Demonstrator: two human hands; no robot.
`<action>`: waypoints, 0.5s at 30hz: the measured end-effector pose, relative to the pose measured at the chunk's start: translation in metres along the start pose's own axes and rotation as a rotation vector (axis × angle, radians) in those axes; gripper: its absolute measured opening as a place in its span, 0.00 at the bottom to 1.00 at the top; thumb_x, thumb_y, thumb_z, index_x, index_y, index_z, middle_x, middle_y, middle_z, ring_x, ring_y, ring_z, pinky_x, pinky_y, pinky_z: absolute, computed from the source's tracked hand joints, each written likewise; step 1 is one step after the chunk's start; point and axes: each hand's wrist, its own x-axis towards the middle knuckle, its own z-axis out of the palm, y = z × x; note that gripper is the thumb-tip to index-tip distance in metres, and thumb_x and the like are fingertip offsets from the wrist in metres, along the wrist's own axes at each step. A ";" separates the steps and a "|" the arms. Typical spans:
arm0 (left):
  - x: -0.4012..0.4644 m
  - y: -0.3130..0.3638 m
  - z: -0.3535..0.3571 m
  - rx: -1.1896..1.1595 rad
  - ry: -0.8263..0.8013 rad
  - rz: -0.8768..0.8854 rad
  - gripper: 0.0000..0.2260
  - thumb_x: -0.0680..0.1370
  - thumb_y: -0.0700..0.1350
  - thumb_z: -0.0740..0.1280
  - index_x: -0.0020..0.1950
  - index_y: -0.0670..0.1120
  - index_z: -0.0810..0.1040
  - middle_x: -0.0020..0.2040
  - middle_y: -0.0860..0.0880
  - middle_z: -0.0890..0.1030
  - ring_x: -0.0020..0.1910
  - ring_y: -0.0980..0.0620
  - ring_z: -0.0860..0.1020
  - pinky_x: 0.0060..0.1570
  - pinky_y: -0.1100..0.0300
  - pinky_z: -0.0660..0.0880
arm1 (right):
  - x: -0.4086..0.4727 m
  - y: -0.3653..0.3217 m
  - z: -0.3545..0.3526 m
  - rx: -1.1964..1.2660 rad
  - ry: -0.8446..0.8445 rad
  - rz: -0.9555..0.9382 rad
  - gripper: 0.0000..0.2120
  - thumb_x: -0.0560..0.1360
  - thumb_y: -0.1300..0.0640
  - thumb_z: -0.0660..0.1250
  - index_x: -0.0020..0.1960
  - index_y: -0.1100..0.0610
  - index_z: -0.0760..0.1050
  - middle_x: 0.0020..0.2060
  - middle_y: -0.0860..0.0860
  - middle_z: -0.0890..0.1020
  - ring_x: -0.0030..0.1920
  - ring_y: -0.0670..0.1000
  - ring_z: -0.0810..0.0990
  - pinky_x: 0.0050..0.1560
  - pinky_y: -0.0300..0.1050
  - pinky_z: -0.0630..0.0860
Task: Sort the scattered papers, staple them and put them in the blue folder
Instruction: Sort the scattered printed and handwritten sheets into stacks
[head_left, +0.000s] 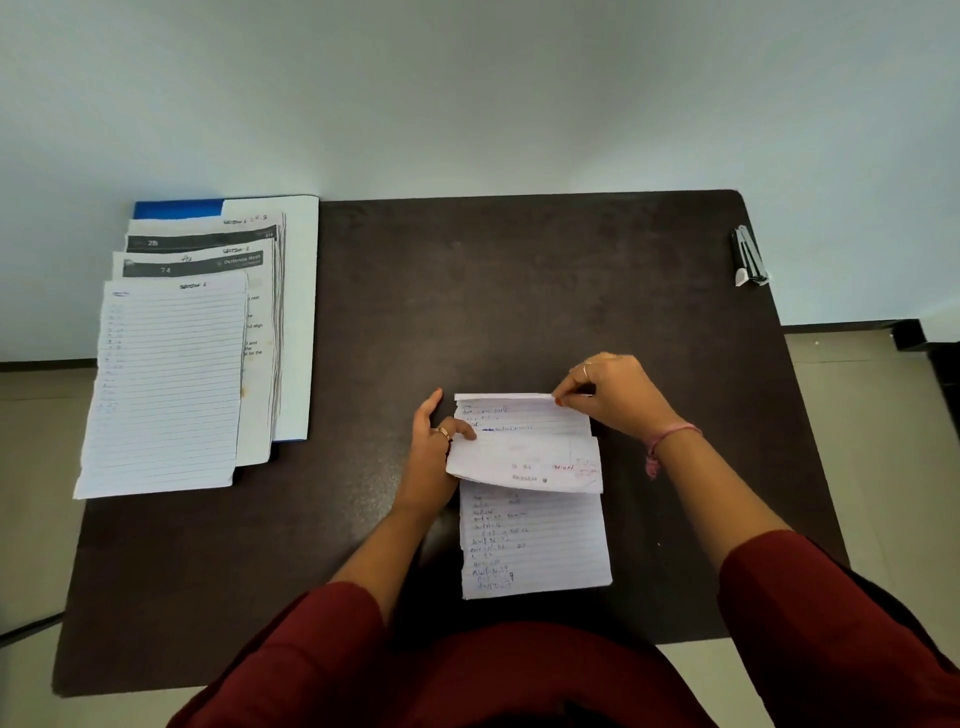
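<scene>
A small stack of lined, handwritten papers (535, 540) lies on the dark table (519, 291) in front of me. Its top sheet (524, 457) is folded back toward me in a curl. My left hand (434, 452) holds the left edge of that curled sheet with thumb and fingers. My right hand (618, 395) pinches the top edge of the stack at its right corner. At the far left lies the blue folder (176, 209), open, with several fanned sets of papers (171, 384) lying on it. A stapler (748, 257) lies at the table's far right corner.
The folder and its papers overhang the table's left edge. Behind the table rises a pale wall, and tiled floor shows on both sides. My red sleeves cover the near edge of the table.
</scene>
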 end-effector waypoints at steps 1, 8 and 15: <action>0.000 0.000 -0.001 -0.043 -0.027 -0.041 0.18 0.76 0.36 0.66 0.65 0.38 0.71 0.73 0.53 0.60 0.54 0.64 0.72 0.46 0.74 0.72 | -0.006 0.000 -0.003 0.119 -0.073 0.014 0.04 0.72 0.56 0.72 0.43 0.47 0.83 0.47 0.44 0.84 0.50 0.42 0.80 0.57 0.39 0.74; -0.002 0.008 -0.005 -0.119 -0.050 -0.110 0.38 0.64 0.36 0.79 0.69 0.42 0.64 0.74 0.50 0.54 0.55 0.55 0.75 0.50 0.66 0.77 | -0.033 -0.005 -0.005 0.898 -0.222 0.238 0.08 0.76 0.56 0.67 0.53 0.57 0.79 0.53 0.47 0.83 0.55 0.44 0.80 0.58 0.38 0.76; 0.002 0.011 -0.008 -0.091 -0.136 -0.143 0.36 0.65 0.38 0.79 0.70 0.43 0.67 0.75 0.55 0.49 0.48 0.57 0.74 0.43 0.72 0.74 | -0.031 -0.002 0.021 1.123 0.035 0.691 0.20 0.79 0.42 0.58 0.53 0.56 0.79 0.47 0.53 0.84 0.48 0.51 0.82 0.54 0.47 0.78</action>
